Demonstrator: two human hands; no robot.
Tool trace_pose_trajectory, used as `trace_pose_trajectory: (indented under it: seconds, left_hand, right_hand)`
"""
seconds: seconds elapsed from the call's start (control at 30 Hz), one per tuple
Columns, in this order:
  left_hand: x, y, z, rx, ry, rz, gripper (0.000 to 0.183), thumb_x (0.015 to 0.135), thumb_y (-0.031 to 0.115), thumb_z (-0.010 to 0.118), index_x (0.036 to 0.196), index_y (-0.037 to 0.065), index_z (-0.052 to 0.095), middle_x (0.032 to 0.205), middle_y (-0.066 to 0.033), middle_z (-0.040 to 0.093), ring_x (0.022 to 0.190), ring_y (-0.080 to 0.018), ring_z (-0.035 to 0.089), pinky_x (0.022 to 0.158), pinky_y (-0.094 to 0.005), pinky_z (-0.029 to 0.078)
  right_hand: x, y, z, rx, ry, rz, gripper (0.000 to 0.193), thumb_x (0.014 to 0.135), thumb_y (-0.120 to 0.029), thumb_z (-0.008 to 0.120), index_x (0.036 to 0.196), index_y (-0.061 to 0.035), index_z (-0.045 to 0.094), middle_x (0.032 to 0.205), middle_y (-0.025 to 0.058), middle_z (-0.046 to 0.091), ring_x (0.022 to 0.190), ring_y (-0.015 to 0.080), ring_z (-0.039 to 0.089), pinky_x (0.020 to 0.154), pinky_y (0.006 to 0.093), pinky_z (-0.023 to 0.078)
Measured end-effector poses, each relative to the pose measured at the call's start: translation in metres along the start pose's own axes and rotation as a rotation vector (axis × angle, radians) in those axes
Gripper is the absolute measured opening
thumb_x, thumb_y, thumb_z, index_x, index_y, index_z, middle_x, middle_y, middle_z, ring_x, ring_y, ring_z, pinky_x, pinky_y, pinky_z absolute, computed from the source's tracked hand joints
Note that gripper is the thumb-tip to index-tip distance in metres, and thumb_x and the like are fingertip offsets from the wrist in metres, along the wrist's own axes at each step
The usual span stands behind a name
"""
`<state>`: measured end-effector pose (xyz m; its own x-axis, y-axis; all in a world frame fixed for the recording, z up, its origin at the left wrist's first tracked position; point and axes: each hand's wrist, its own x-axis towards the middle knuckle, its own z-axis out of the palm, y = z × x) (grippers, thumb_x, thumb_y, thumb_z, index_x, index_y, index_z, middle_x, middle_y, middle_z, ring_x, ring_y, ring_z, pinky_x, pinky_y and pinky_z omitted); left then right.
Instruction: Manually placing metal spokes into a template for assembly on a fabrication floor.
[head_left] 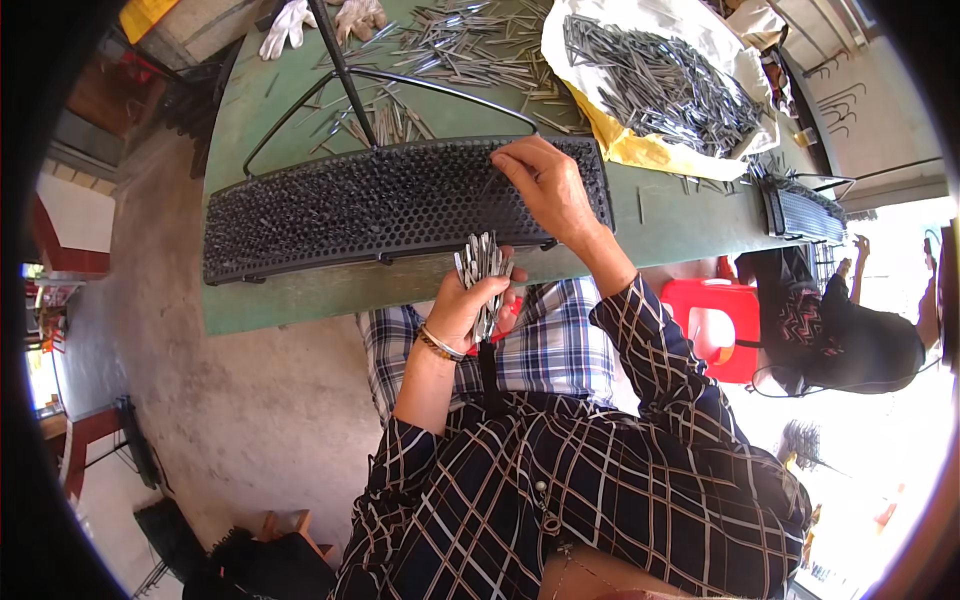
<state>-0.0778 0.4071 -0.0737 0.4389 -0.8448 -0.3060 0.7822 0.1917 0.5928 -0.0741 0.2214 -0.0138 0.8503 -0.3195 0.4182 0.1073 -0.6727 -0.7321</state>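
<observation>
My left hand (462,308) is closed round a bundle of thin metal strips (482,262), held upright just in front of the table edge. Their upper ends stick out above my thumb. A long black perforated rack (440,215) with rows of round holes lies across the table's near side. Over its right part, my right hand (553,192) is closed in a pinch, fingertips close to the holes. Whatever sits between those fingertips is too small and dark to make out. Dark pieces fill many holes toward the rack's left; holes near the middle and right look bare.
Loose metal strips (465,50) are strewn across the green table (270,318) behind the rack. A larger heap (665,85) lies on a white and yellow sack. A black metal frame (345,80) rises behind the rack. At right are a red chair (715,310) and another person (850,330).
</observation>
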Motion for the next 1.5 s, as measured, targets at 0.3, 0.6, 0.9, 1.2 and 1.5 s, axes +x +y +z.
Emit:
trace_pose_trajectory:
  seconds: [0.3, 0.6, 0.9, 1.2, 1.5]
  left_hand:
    - [0.001, 0.0, 0.002, -0.005, 0.013, -0.001, 0.04, 0.084, 0.004, 0.056, 0.123, 0.0, 0.048, 0.096, -0.0132, 0.063, 0.071, -0.0122, 0.059, 0.055, -0.0242, 0.052]
    - [-0.004, 0.002, 0.005, 0.026, 0.02, 0.018, 0.038, 0.084, 0.005, 0.055, 0.12, -0.002, 0.05, 0.097, -0.0135, 0.063, 0.071, -0.0111, 0.057, 0.055, -0.023, 0.049]
    - [-0.008, 0.0, 0.003, -0.084, 0.077, 0.018, 0.032, 0.086, 0.007, 0.056, 0.117, 0.001, 0.051, 0.097, -0.0131, 0.063, 0.072, -0.0112, 0.06, 0.06, -0.0241, 0.053]
    - [-0.018, -0.003, 0.002, -0.172, 0.111, 0.042, 0.03, 0.087, 0.012, 0.062, 0.114, 0.005, 0.053, 0.089, -0.0063, 0.062, 0.071, -0.0107, 0.06, 0.06, -0.0244, 0.054]
    - [-0.038, 0.008, -0.005, -0.132, 0.322, 0.318, 0.032, 0.087, 0.006, 0.06, 0.116, 0.004, 0.048, 0.085, -0.0071, 0.06, 0.069, -0.0129, 0.058, 0.058, -0.0278, 0.052]
  right_hand:
    - [0.0, -0.002, 0.002, -0.04, -0.075, -0.106, 0.015, 0.086, -0.009, 0.059, 0.094, 0.0019, 0.065, 0.09, 0.0147, 0.063, 0.081, 0.0306, 0.062, 0.072, 0.0352, 0.049]
    - [-0.002, -0.002, 0.003, -0.14, -0.032, -0.137, 0.015, 0.087, -0.007, 0.057, 0.096, 0.0019, 0.064, 0.093, 0.0145, 0.062, 0.083, 0.0312, 0.062, 0.074, 0.0347, 0.049]
    - [-0.004, -0.001, 0.008, -0.229, -0.067, -0.182, 0.015, 0.086, -0.008, 0.059, 0.097, 0.0007, 0.064, 0.092, 0.0144, 0.061, 0.082, 0.0317, 0.061, 0.072, 0.0367, 0.049]
    - [-0.009, -0.004, 0.015, -0.372, -0.088, -0.211, 0.02, 0.084, -0.012, 0.063, 0.101, -0.0015, 0.066, 0.093, 0.0133, 0.057, 0.078, 0.0314, 0.06, 0.069, 0.0385, 0.049]
    - [-0.013, -0.005, 0.014, -0.388, -0.082, -0.203, 0.021, 0.083, -0.012, 0.064, 0.102, -0.0014, 0.065, 0.094, 0.0128, 0.057, 0.077, 0.0312, 0.06, 0.068, 0.0375, 0.049]
